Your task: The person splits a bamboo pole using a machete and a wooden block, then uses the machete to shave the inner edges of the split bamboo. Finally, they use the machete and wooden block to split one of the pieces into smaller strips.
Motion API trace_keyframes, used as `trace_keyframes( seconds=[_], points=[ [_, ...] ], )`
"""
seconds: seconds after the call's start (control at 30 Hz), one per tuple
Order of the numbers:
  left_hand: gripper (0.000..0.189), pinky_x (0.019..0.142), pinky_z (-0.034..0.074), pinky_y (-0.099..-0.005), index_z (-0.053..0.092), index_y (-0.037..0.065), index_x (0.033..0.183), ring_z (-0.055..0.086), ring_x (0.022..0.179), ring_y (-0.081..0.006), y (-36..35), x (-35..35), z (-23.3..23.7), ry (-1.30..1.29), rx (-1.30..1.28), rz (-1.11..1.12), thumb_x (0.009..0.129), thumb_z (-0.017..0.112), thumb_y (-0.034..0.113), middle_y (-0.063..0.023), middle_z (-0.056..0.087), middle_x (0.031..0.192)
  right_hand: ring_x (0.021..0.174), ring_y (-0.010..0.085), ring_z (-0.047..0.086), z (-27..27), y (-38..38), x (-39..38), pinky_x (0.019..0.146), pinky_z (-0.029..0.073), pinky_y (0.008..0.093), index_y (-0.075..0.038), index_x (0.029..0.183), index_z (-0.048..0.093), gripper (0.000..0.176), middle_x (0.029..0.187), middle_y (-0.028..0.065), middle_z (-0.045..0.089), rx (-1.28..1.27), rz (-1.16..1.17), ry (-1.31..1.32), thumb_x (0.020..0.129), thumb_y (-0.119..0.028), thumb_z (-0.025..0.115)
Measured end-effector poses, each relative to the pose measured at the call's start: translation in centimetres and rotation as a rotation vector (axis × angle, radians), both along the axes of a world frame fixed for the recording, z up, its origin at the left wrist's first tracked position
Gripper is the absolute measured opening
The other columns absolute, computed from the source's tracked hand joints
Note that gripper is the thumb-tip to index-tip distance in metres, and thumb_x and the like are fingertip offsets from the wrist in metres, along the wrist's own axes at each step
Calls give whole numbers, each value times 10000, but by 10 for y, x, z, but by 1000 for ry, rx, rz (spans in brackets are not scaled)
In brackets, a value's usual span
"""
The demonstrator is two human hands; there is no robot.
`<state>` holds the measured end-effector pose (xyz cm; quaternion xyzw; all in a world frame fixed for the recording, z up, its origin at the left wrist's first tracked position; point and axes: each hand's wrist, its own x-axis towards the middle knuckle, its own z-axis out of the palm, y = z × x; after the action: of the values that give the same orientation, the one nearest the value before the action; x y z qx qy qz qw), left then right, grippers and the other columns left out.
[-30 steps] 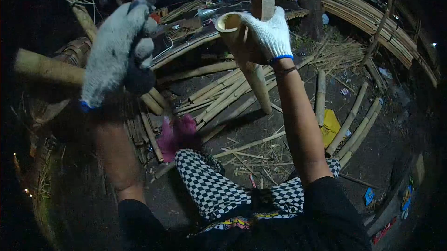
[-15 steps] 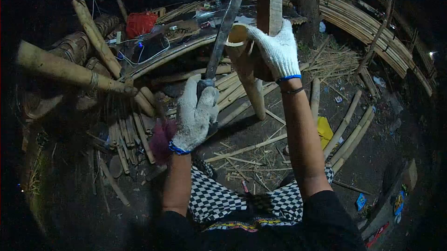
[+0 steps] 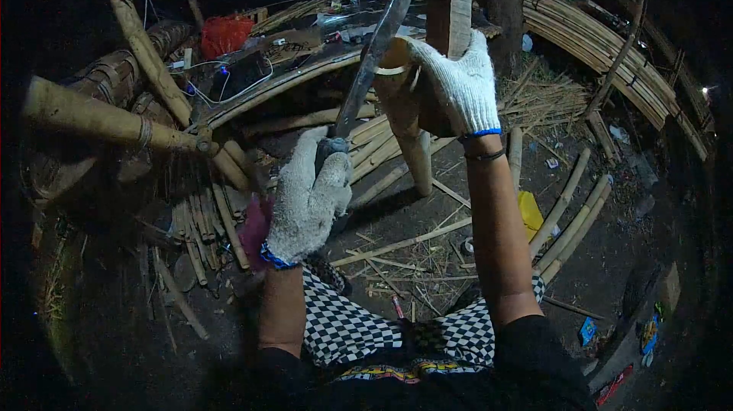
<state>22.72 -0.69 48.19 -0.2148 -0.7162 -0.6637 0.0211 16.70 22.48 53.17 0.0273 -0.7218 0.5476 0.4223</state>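
Note:
My left hand (image 3: 305, 201), in a soiled white work glove, is closed around the dark handle of a machete (image 3: 374, 60). Its blade slants up to the right and overlaps the left side of a bamboo tube's open rim in this view. That thick bamboo tube (image 3: 408, 125) stands tilted, its hollow end upward and its lower end near the ground. My right hand (image 3: 458, 87), gloved in white with a blue cuff, grips the tube's upper end, fingers hidden behind it. Right behind that hand rises a squared wooden post (image 3: 460, 6).
A bamboo bench (image 3: 290, 87) curves across the back, with a red plastic bag (image 3: 227, 35) and white cables on it. At left a thick bamboo beam (image 3: 99, 115) juts in. Split bamboo strips (image 3: 595, 52) are stacked at back right; cut poles (image 3: 576, 224) lie on the ground.
My left hand has shifted slightly down and left, while the machete's tip has swung a little right, toward the bamboo tube. My right hand keeps its hold on the tube.

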Motion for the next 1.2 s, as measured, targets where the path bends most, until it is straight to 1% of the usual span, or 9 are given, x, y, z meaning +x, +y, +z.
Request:
trace_keyframes(
  seconds=[0.33,0.4,0.5,0.57,0.7,0.8,0.93,1.13,1.2],
  points=[
    [364,491,430,-227,417,35,1307,494,594,-60,7,9,14,-3,-74,42,995,515,195,-15,528,800,823,194,638,-1,-2,-1,751,527,321,26,1109,478,662,941,138,667,5,-3,0,713,-368,833],
    [330,455,421,-226,465,20,1256,491,535,-63,11,10,13,14,-58,104,989,482,213,-22,552,794,823,194,637,0,-3,0,757,526,322,27,1111,477,667,941,139,667,7,-2,10,712,-371,833],
    [327,453,417,-226,465,14,1252,486,529,-67,10,6,5,51,22,69,989,478,209,-24,551,790,836,207,642,1,-3,2,776,524,326,34,1114,484,676,947,148,668,-30,58,-6,703,-372,836],
    [329,466,419,-222,444,25,1263,481,559,-62,8,3,7,19,40,35,994,495,208,-20,537,805,845,220,646,-4,1,-5,783,524,331,39,1110,494,682,950,154,669,41,-36,29,694,-377,839],
    [335,482,413,-213,421,36,1276,469,590,-54,4,4,8,-38,67,-6,997,511,198,-17,519,828,852,226,648,-3,-1,-5,787,524,334,41,1108,503,680,950,155,670,16,-21,26,694,-382,838],
    [327,455,411,-226,456,32,1262,472,529,-66,7,8,9,-27,27,55,986,482,204,-18,541,792,842,222,645,-2,-3,-2,786,524,334,41,1105,504,685,946,152,668,8,-1,14,690,-386,842],
    [319,455,410,-225,460,41,1261,467,535,-61,8,7,7,-28,75,31,984,482,197,-13,540,790,832,217,640,-2,-3,-4,780,524,332,41,1094,507,676,945,150,666,-6,15,8,691,-384,844],
    [335,482,413,-220,441,40,1280,492,565,-61,5,11,17,-26,-64,83,993,513,199,-16,557,808,824,206,634,-3,-3,-4,754,525,322,33,1083,498,668,944,145,659,37,-20,22,697,-389,842],
    [315,485,416,-229,458,40,1262,494,553,-65,7,15,18,84,-167,141,996,506,203,-8,566,789,824,208,633,0,-6,0,754,526,324,32,1084,495,674,942,144,658,38,-14,15,694,-392,844]
  ],
)
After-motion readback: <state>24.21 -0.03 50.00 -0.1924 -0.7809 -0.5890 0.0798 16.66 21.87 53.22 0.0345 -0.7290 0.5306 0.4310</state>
